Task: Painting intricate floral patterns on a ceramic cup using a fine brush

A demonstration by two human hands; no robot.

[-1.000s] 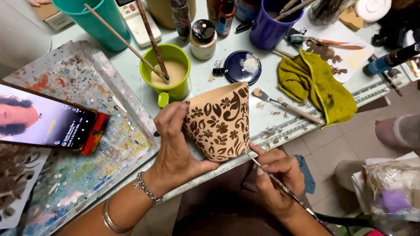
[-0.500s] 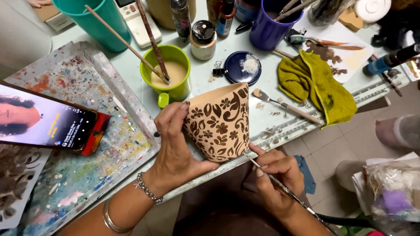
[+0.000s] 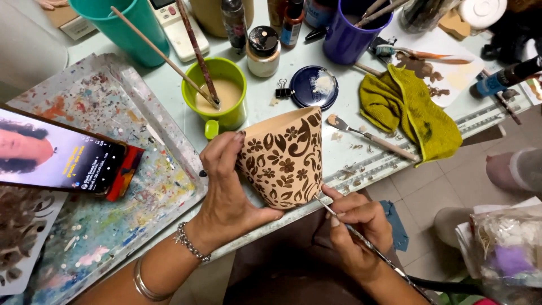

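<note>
Two hands work at the table edge: the right hand (image 3: pixel 355 231) pinches a thin paintbrush (image 3: pixel 361 240) against the patterned clay pot (image 3: pixel 285 158), which the left hand (image 3: pixel 228 186) grips. Beyond stand a green mug (image 3: pixel 221 93) and yellow cloth (image 3: pixel 409 110).

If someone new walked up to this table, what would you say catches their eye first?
Most likely the tan pot with dark brown flowers and leaves at the table's front edge, tilted in the left hand while the right hand puts a thin brush to its lower rim. Next, the paint-spattered tray on the left with a lit phone lying on it, and the green cup behind the pot.
</note>
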